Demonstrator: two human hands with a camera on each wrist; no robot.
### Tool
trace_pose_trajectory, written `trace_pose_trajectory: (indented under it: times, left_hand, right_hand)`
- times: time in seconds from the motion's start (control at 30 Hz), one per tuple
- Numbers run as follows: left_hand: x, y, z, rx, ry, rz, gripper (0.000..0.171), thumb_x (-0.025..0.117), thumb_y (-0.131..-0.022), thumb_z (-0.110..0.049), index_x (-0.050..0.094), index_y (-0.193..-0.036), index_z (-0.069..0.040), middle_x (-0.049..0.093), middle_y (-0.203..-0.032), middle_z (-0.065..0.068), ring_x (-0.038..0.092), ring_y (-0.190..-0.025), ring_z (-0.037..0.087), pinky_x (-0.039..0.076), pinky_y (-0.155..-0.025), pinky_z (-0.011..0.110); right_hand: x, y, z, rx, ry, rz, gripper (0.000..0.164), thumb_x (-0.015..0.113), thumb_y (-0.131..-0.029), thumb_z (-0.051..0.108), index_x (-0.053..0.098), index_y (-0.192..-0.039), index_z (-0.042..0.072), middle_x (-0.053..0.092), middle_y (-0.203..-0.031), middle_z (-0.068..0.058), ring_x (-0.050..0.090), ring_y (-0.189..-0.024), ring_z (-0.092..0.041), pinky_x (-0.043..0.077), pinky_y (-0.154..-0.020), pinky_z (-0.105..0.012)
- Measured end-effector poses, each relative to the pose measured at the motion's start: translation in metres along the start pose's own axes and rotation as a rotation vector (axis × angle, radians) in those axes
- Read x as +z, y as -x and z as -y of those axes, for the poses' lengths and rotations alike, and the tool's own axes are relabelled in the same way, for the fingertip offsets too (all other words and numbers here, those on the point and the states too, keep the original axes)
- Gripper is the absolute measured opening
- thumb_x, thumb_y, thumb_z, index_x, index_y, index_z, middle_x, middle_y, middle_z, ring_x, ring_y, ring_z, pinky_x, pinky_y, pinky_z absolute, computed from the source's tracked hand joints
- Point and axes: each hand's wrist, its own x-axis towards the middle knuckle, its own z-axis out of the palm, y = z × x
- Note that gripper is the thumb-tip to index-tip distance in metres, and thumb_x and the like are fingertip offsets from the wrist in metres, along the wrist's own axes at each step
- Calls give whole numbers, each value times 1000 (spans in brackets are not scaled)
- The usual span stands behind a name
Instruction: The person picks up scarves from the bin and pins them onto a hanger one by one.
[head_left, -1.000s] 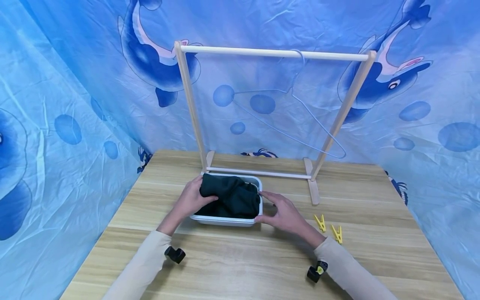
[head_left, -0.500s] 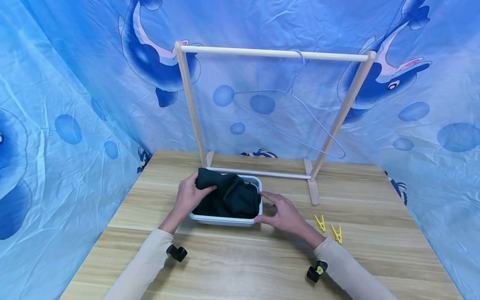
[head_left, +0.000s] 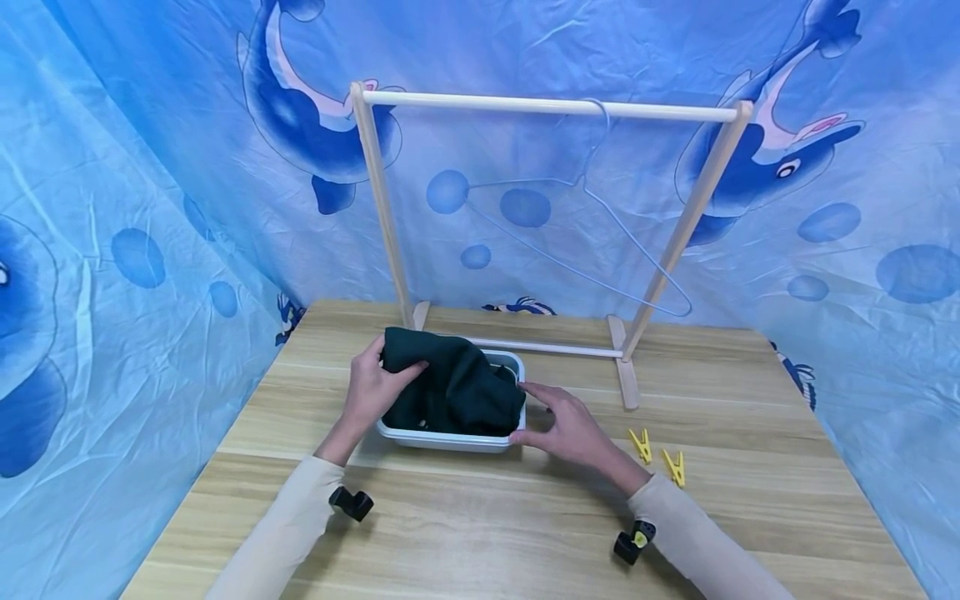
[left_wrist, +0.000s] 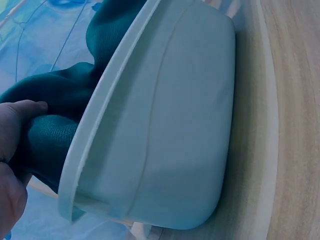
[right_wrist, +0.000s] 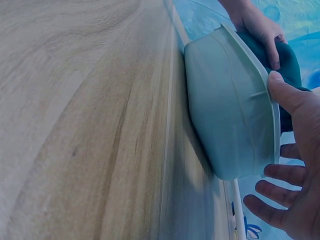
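A dark green garment [head_left: 457, 383], bunched up and with its exact kind unclear, lies in a pale plastic basin [head_left: 450, 442]. My left hand [head_left: 369, 387] pinches the garment's left part between thumb and fingers and holds it raised above the rim. In the left wrist view the cloth [left_wrist: 50, 135] folds between the thumb and the fingers, partly hidden by them. At the basin's right end is my right hand [head_left: 566, 425], thumb and index finger touching the rim. In the right wrist view its other fingers [right_wrist: 272, 212] spread loosely beside the basin wall [right_wrist: 225, 105].
Behind the basin stands a wooden rack [head_left: 547, 105] with a thin wire hanger [head_left: 585, 179] on its top bar. Two yellow clothespins [head_left: 641, 446] lie on the wooden table [head_left: 480, 525] right of my right hand. A blue dolphin-print curtain [head_left: 487, 50] surrounds the table.
My left hand has moved up and slightly left, lifting the garment's left part higher over the basin. The right hand has stayed in place at the rim.
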Motion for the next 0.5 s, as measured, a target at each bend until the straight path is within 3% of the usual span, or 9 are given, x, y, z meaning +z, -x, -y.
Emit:
trace_pose_trajectory:
  times: [0.23, 0.4, 0.5]
  left_hand:
    - [-2, 1, -9, 1, 74, -66, 30, 90, -76, -3, 74, -102, -2, 75, -100, 15, 66, -88, 8, 50, -76, 14]
    - [-9, 2, -39, -38, 122, -90, 25, 86, -77, 4, 74, -98, 6, 74, -99, 22, 63, -87, -2, 50, -75, 14]
    - [-15, 1, -52, -81, 166, -95, 23, 85, -79, 2, 74, -99, 6, 76, -96, 13, 64, -86, -1, 51, -73, 16]
  right_hand:
    - [1, 0, -2, -5, -9, 3, 87, 75, -82, 66, 50, -152, 20, 54, -151, -4, 52, -137, -26, 49, -105, -49]
    - [1, 0, -1, -15, -18, 4, 87, 76, -82, 64, 50, -152, 19, 54, -151, -4, 54, -135, -26, 50, -103, -48]
    - [1, 0, -1, -19, -19, 3, 87, 77, -82, 63, 50, -152, 18, 54, -151, -4, 55, -134, -25, 52, -101, -46]
